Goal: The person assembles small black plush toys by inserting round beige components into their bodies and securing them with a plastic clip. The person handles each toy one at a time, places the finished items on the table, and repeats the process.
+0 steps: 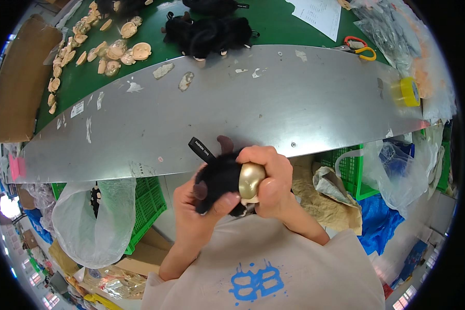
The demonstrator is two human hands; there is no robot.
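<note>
In front of my body, just off the near edge of the metal counter, my left hand (197, 216) is wrapped round a small black plush toy (219, 180). The toy has brownish ears and a black ribbon loop (201, 149) that sticks up toward the counter. A shiny gold rounded piece (251, 182) sits against the toy's right side. My right hand (276, 182) grips this piece, with fingers over its top and thumb at its lower right. A pale edge shows under the gold piece; how the two join is partly hidden by my fingers.
Across the metal counter (232, 103) lie several black plush toys (209, 35) and many beige plastic pieces (141, 50). Scissors (366, 53), yellow tape (409, 92) and a paper sheet (315, 16) are toward the right. Green crates (149, 206) and plastic bags (95, 227) stand below the counter.
</note>
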